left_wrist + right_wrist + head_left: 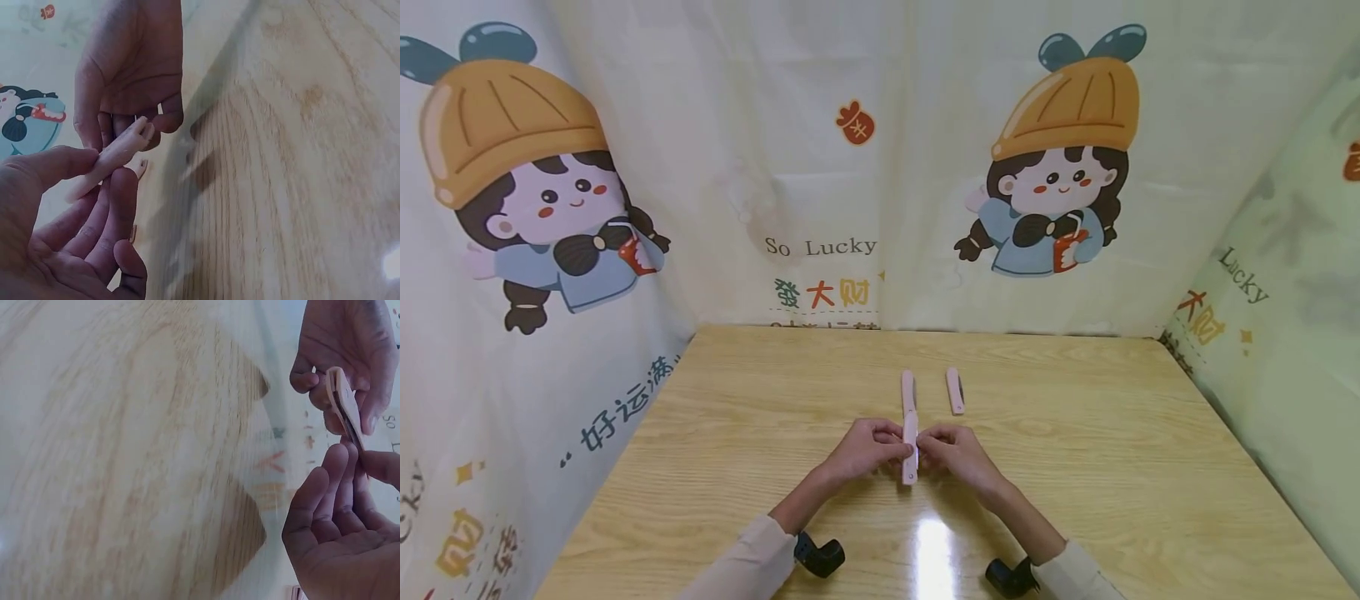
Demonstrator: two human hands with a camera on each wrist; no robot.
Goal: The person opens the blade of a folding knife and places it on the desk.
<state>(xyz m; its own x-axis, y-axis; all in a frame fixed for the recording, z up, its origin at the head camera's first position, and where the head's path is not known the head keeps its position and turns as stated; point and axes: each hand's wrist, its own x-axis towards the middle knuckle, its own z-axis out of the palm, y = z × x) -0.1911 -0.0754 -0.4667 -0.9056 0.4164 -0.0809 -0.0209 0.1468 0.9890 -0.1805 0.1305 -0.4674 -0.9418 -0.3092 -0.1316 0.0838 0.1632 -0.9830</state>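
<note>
Head view: pink folding knife (911,433) between left fingers (893,451) and right fingers (929,442), both sets pinching it from opposite sides.

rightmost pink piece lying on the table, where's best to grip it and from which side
Probably pinch the rightmost pink piece across its narrow width at the near end, coming from above and the person's side. It is slim and lies lengthwise, near end toward the right hand; a dark edge shows farther up its right side.
</note>
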